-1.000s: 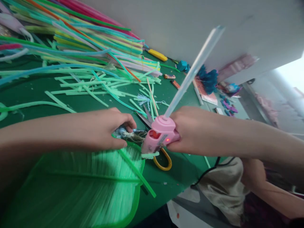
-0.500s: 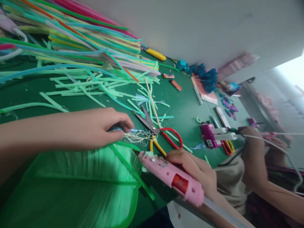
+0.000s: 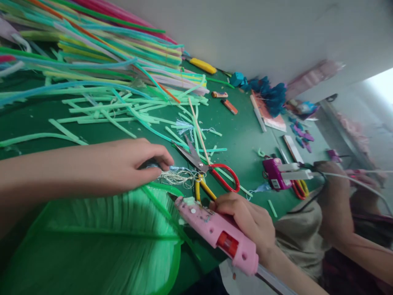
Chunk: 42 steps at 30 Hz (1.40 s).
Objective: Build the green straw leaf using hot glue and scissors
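My left hand (image 3: 132, 164) is closed, pinching the dark stem end of a big green feather leaf (image 3: 101, 237) beside a tuft of pale threads (image 3: 176, 177). My right hand (image 3: 248, 221) grips a pink hot glue gun (image 3: 215, 229), lying low and tilted, its nozzle pointing at the leaf's edge near the stem. A clear glue stick sticks out of the gun's back toward the lower right. Red-handled scissors (image 3: 211, 170) and yellow-handled scissors (image 3: 201, 188) lie on the green table (image 3: 242, 135) just beyond the gun.
A heap of coloured strips (image 3: 101, 53) covers the table's far left, with cut pale green pieces (image 3: 123, 112) before it. Another person's arm (image 3: 334, 205) rests at the right by a purple glue gun (image 3: 274, 174). Blue feathers (image 3: 270, 96) and a yellow knife (image 3: 202, 65) lie by the wall.
My right hand swung the glue gun from upright over the stem down and back to a low tilt at the leaf's edge. The scissors came into sight. My left hand kept its pinch.
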Tool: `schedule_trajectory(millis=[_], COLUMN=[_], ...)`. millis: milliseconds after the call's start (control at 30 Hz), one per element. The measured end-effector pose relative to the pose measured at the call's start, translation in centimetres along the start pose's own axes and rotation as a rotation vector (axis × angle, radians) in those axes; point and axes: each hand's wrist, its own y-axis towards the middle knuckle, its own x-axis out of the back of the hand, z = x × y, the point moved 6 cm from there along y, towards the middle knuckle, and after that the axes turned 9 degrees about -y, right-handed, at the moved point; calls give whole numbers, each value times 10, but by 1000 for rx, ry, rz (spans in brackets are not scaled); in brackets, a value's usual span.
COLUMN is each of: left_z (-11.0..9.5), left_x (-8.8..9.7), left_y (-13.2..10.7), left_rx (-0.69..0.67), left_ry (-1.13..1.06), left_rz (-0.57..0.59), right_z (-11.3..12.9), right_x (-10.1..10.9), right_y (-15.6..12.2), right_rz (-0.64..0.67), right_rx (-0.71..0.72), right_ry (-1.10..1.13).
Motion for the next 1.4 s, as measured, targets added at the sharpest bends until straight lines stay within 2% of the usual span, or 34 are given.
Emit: schedule_trajectory(millis=[133, 467, 967, 1400], left_z=[-3, -2, -2, 9], left_x=[-2, -2, -1, -2], left_y=[1, 2, 0, -2], left_rx=[7, 40, 15, 28], left_ry=[-4, -24, -24, -39], left_rz=[57, 47, 65, 50], right_z=[-1, -2, -5, -6], right_x=[0, 2, 6, 8], right_y=[1, -2, -10, -17], right_rz=[6, -16, 7, -27], right_rx=[-33, -41, -76, -62], right_ry=[3, -60, -85, -83])
